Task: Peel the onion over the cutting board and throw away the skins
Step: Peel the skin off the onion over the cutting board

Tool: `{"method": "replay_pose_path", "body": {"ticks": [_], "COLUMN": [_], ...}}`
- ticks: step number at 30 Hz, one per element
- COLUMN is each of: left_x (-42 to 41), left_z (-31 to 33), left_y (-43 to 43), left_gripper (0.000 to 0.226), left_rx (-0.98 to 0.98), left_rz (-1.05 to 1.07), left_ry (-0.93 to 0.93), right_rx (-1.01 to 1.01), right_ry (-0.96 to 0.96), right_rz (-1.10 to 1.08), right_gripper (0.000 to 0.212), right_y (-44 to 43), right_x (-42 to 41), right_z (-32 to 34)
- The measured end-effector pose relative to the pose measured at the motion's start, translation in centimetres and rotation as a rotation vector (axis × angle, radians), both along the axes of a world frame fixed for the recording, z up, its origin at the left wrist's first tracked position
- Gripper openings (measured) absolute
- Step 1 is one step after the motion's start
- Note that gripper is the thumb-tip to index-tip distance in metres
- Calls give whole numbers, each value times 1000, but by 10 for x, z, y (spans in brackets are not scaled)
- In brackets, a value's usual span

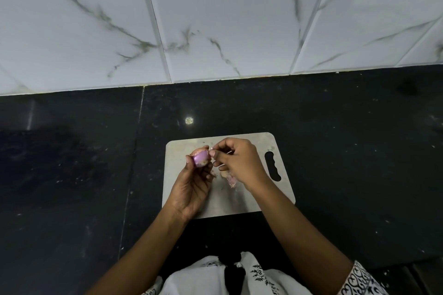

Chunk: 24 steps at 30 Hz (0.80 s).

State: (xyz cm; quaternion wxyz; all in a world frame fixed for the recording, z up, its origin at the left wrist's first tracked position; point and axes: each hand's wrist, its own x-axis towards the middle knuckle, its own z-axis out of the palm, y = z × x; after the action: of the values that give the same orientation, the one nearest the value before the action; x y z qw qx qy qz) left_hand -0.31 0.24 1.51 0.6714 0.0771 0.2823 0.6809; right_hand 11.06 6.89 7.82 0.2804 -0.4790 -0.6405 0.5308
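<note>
My left hand (191,189) grips the small purple onion (201,158); my right hand (238,163), at its 3 o'clock, pinches loose skin (211,150). I'd pull gently, staying over the grey cutting board (239,201).

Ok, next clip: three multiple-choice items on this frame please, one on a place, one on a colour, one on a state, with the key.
1. Where is the onion?
A. lying on the counter
B. in the left hand, above the cutting board
C. in a bowl

2. What colour is the onion's bared surface?
A. purple
B. green
C. orange

3. What is the right hand doing?
A. resting flat on the board
B. gripping a knife
C. pinching a piece of skin at the onion

Key: 1 B, the fingers curl round it over the board; 2 A, glossy purple shows between the fingers; 3 C, thumb and fingertips meet at the onion's edge.
</note>
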Motion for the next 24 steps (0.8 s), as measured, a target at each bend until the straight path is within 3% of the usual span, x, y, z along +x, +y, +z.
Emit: {"method": "replay_pose_path", "body": {"ticks": [8, 13, 16, 21, 24], "left_x": [-5, -8, -8, -9, -8], "left_z": [4, -1, -4, -5, -1], "left_y": [0, -2, -3, -6, -8], "left_gripper": [74, 70, 66, 87, 67], "left_rx": [-42, -72, -97, -150, -132], "left_rz": [28, 48, 61, 79, 73], "left_ry": [-75, -110, -54, 91, 113], "right_rx": [99, 87, 182, 356, 400], "right_ry": [-179, -345, -386, -502, -414], "right_rz": [-57, 188, 146, 71, 32], "right_gripper": [9, 25, 23, 11, 23], "right_y": [9, 11, 12, 11, 8], "right_x": [16, 24, 27, 27, 25], "right_z": [-14, -17, -11, -8, -5]}}
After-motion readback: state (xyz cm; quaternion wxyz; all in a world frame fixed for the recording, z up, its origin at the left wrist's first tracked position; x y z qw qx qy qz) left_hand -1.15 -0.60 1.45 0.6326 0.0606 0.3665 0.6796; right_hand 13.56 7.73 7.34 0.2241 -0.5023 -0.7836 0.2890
